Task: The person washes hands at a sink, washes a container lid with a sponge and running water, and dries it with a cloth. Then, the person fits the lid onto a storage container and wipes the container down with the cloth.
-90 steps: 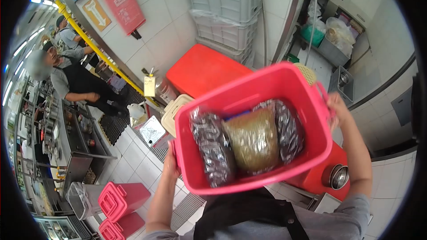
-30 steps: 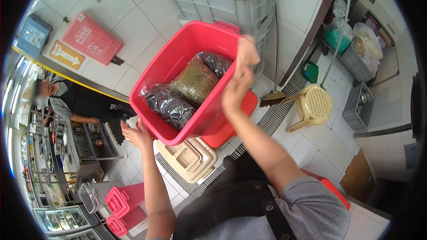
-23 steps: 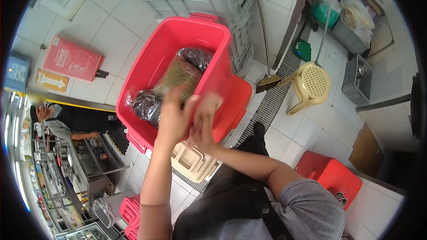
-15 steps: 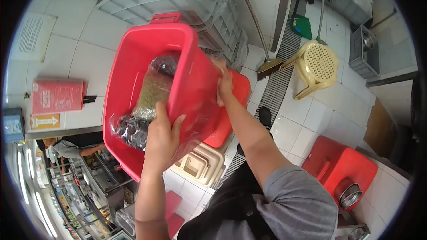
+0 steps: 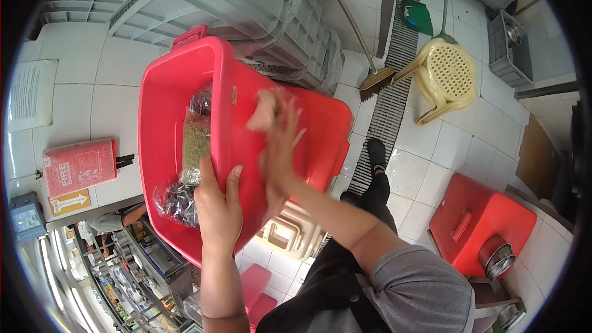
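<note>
A pink-red plastic tub [image 5: 223, 117] is tilted, its mouth facing left. My left hand [image 5: 219, 209] is closed on its near rim, thumb outside. Inside lie a clear bag of greenish-brown dried matter [image 5: 196, 139] and crumpled clear-and-dark plastic [image 5: 179, 203]. My right hand [image 5: 280, 160] is beside the tub's outer wall, smeared by motion. A blurred tan shape [image 5: 264, 111] shows by its fingertips; I cannot tell what it is or whether the hand holds it. Behind that hand is a red lid-like surface [image 5: 327, 132].
Grey crates [image 5: 246, 0] are stacked behind the tub. A broom [image 5: 375, 80], a cream stool [image 5: 450, 74] and a floor grating [image 5: 385, 98] are to the right. A red container [image 5: 478, 225] bears metal bowls [image 5: 496, 256]. A cream plastic item [image 5: 290, 231] lies below; another person's arm [image 5: 132, 214] shows lower left.
The tub has shifted slightly left in view, my left hand still on its rim. My right hand has moved left from the tub's far side to its outer wall, where the tan shape shows.
</note>
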A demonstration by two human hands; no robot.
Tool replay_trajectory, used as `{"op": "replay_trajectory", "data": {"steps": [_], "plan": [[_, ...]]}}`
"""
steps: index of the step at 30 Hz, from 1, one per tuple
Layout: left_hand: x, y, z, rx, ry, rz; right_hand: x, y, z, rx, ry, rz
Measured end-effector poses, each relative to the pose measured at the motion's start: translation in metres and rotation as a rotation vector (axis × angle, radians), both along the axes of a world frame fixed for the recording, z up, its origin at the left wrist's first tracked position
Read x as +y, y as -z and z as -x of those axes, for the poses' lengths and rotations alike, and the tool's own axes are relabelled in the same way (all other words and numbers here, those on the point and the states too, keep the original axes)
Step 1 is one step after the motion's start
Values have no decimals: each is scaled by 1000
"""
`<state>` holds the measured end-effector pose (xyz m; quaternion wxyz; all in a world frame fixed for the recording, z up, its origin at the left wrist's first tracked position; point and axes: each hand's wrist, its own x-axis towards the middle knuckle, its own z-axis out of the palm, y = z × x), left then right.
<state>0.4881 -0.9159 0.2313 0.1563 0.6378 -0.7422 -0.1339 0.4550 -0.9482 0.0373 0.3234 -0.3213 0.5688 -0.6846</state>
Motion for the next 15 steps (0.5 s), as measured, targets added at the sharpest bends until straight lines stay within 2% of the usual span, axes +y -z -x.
{"op": "replay_trajectory", "data": {"steps": [1,2,3,4,5,7,8,10,12,14,15], "plan": [[-1,1,-2,28,5,5,-25,33,6,-54,38,-242],[-2,2,-4,28,8,3,-44,92,2,-103,78,-479],[-3,3,-7,84,0,-19,-50,204,-6,-98,78,-479],[-2,3,-9,139,-12,-43,-56,303,-31,144,-17,-716],[-3,2,-13,143,-7,-52,-51,298,-24,146,-25,-717],[2,1,-29,67,31,-43,-49,254,-17,-1442,303,-776],[6,0,-37,-3,76,-38,-55,240,-22,-1445,294,-779],[21,-5,-55,-41,67,-33,-65,212,-35,-930,303,-604],[39,-5,-87,-81,-7,-157,-60,89,3,-813,99,-263],[53,5,-126,-225,146,43,-54,31,17,-331,-236,-239],[51,2,-128,-258,202,85,-59,9,30,-324,-247,-252]]}}
